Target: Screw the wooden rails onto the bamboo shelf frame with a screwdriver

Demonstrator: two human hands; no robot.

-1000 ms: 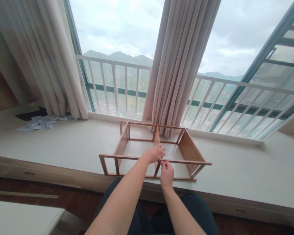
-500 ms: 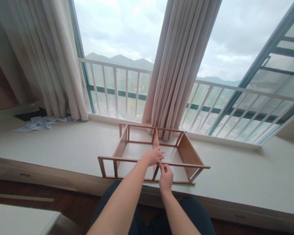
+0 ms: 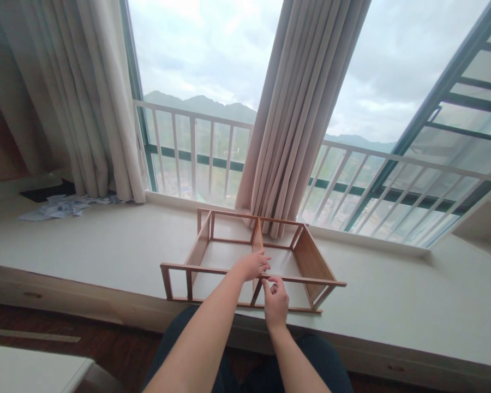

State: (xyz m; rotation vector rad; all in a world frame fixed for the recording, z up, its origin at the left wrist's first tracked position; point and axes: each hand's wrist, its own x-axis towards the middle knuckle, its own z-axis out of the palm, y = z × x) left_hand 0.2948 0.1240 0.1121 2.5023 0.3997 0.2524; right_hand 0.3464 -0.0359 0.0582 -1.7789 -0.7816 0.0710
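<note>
A wooden frame [image 3: 213, 252] is lying on the window ledge [image 3: 106, 243], near its front edge and just before the middle curtain [image 3: 298, 109]. The left hand [image 3: 251, 265] is being rested on the frame's front top rail where the centre divider meets it, fingers loosely curled over the rail. The right hand [image 3: 275, 303] is being held just below and beside the left, thumb and forefinger pinched together at the rail; whether anything is being pinched between them cannot be told. Compared with the earlier frame, both hands are being kept at the same joint, while the view is being shifted slightly rightward. Scattered paper scraps [image 3: 61, 206] are lying at the ledge's far left corner.
</note>
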